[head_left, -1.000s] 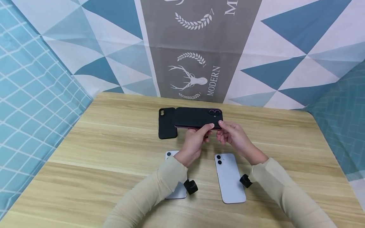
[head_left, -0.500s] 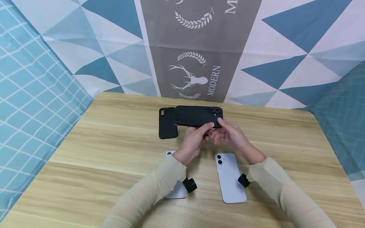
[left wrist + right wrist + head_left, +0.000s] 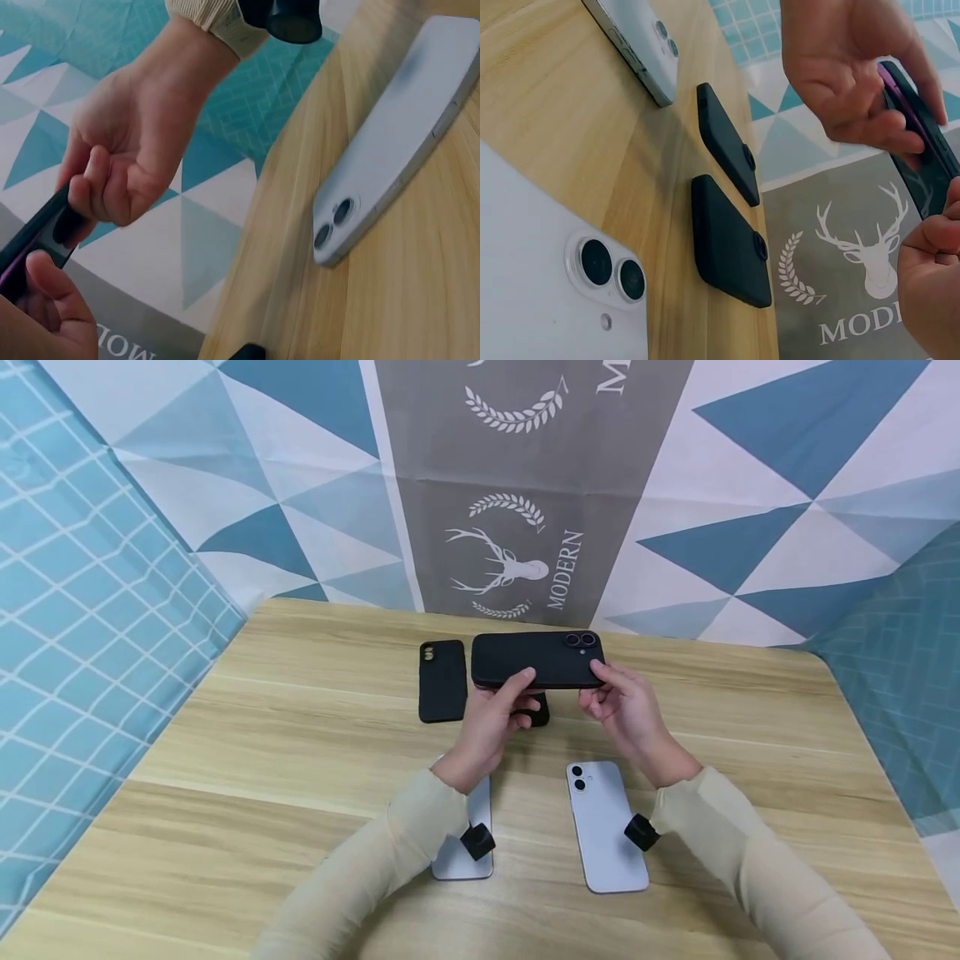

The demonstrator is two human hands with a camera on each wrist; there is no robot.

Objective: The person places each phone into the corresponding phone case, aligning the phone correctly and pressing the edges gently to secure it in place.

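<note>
Both hands hold a phone in a black case (image 3: 536, 658) above the back of the table, back side up, with its camera end to the right. The left hand (image 3: 483, 727) grips its near edge, thumb on the back and fingers beneath. At the right end, the right hand (image 3: 633, 714) pinches the corner near the cameras. A purple phone edge (image 3: 901, 94) shows along the black case in the right wrist view. Below the held phone, one black phone case (image 3: 442, 682) lies in plain sight. A second black case (image 3: 539, 712) is mostly hidden under the phone and left hand.
Two pale phones lie camera side up on the wooden table (image 3: 262, 760). One white phone (image 3: 465, 860) is partly covered by the left forearm, and the other pale phone (image 3: 607, 827) lies near the right wrist. A patterned cloth backdrop (image 3: 517, 468) stands behind the table.
The held phone has moved slightly right and up, uncovering the left case on the table. The left thumb has slid left along the phone's back, and the hands are farther apart.
</note>
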